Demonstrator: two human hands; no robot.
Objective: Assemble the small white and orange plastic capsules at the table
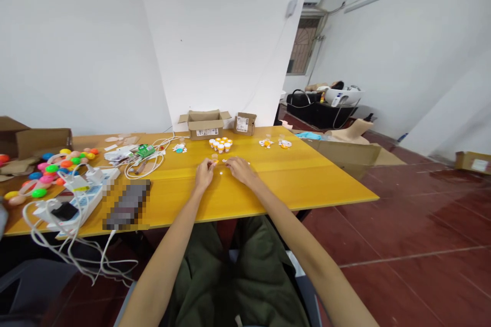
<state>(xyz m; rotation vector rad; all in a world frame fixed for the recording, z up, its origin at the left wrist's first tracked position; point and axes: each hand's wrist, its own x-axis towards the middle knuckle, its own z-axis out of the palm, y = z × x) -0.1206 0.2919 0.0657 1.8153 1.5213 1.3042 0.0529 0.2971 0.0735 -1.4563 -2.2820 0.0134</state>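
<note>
Both my hands rest on the yellow table [268,184] near its middle. My left hand [204,172] is curled, its fingertips pinching a tiny orange and clear piece [215,159]. My right hand [238,168] lies beside it, fingers bent down onto the tabletop next to a small white piece [221,172]; what it holds, if anything, is too small to make out. Just beyond the hands stands a cluster of small orange-capped clear cups [220,144].
Two small cardboard boxes [205,123] [244,123] stand at the far edge. Small toy figures [275,143] lie to the right of the cups. At the left are white cables [151,161], a power strip [82,199], coloured balls [57,166] and a brown box [34,140]. Red tiled floor lies to the right.
</note>
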